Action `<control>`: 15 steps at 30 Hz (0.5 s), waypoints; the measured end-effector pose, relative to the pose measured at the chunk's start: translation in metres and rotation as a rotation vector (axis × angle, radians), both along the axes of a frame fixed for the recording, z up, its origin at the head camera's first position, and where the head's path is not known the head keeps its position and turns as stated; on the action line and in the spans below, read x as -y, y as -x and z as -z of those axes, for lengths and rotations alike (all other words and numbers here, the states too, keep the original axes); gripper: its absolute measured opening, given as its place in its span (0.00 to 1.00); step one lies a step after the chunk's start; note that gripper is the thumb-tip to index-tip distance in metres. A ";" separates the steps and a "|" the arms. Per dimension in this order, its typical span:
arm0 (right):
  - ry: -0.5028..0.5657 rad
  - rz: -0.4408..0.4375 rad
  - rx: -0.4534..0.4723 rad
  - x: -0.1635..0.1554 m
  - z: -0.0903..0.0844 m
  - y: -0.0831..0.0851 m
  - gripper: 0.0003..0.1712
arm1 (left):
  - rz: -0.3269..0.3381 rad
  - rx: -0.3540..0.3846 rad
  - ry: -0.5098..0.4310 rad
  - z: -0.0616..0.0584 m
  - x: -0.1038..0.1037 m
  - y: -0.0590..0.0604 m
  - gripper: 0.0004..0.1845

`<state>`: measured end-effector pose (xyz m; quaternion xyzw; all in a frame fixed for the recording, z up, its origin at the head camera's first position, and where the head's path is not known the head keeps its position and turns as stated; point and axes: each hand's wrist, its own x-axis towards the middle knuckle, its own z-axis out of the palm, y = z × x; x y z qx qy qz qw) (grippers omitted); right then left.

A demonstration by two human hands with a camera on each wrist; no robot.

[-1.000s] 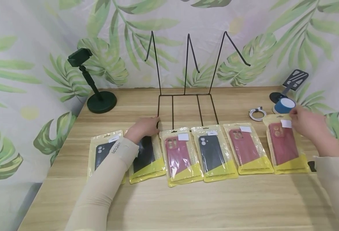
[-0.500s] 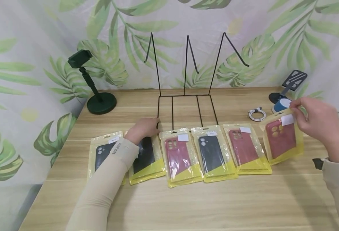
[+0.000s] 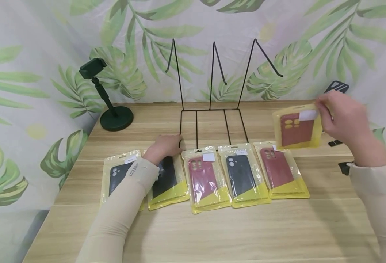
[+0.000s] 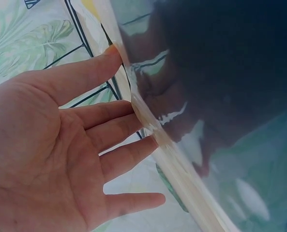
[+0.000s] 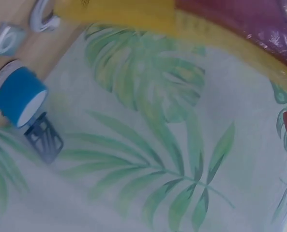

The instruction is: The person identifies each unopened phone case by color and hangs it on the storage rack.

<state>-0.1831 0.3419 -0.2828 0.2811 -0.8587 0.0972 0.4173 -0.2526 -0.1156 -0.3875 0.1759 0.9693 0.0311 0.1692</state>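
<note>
My right hand (image 3: 345,118) pinches the top corner of a bagged red phone case (image 3: 296,132), raised off the table right of the rack; its yellow lower edge crosses the top of the right wrist view. Over the upper part of a bagged dark phone case (image 3: 164,179) lies my left hand (image 3: 164,148), fingertips at the side wire of the black wire rack (image 3: 199,109). The left wrist view shows that hand's fingers (image 4: 119,130) extended against the edge of a clear bag. Several bagged cases, including a red one (image 3: 278,168) and a dark one (image 3: 240,175), lie in a row.
A dark green phone stand (image 3: 116,118) stands at the back left. Back right are a black slotted stand (image 5: 44,137), a blue cylinder with a white end (image 5: 22,92) and a white cable (image 5: 44,17). Three upright prongs rise from the rack before a leaf-patterned cloth (image 3: 146,18).
My right hand has lifted the rightmost bagged red case from the table and carried it up and left toward the rack. My left hand has stayed in place.
</note>
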 end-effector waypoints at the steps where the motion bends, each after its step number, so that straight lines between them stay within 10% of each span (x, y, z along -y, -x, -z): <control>1: 0.025 -0.010 -0.015 0.004 -0.001 0.004 0.09 | -0.002 0.001 0.002 0.000 0.000 0.000 0.28; 15: 0.408 -0.048 -0.096 0.060 -0.028 0.036 0.05 | -0.009 -0.003 -0.014 0.006 0.003 0.003 0.28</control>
